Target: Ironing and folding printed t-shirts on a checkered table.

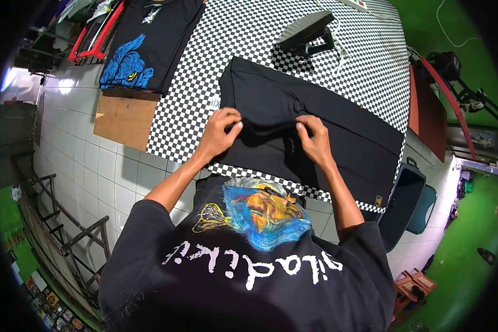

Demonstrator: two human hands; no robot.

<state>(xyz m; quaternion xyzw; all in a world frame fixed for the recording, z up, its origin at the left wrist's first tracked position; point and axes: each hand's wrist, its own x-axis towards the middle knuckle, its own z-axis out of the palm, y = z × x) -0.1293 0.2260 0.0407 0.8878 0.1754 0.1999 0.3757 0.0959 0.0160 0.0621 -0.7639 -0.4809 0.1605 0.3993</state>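
A plain black garment (337,130) lies spread on a table covered with black-and-white checkered cloth (232,33). My left hand (222,131) pinches a fold of the fabric near its middle, fingers closed on it. My right hand (314,139) grips the same fold a short way to the right. Both forearms come up from the lower edge, over my black printed shirt.
A clothes iron (310,33) stands at the table's far side. A stack of black shirts with a blue print (141,47) lies at the far left, over a brown board (126,119). A dark bin (401,205) stands at the right, metal racks (66,232) on the tiled floor at the left.
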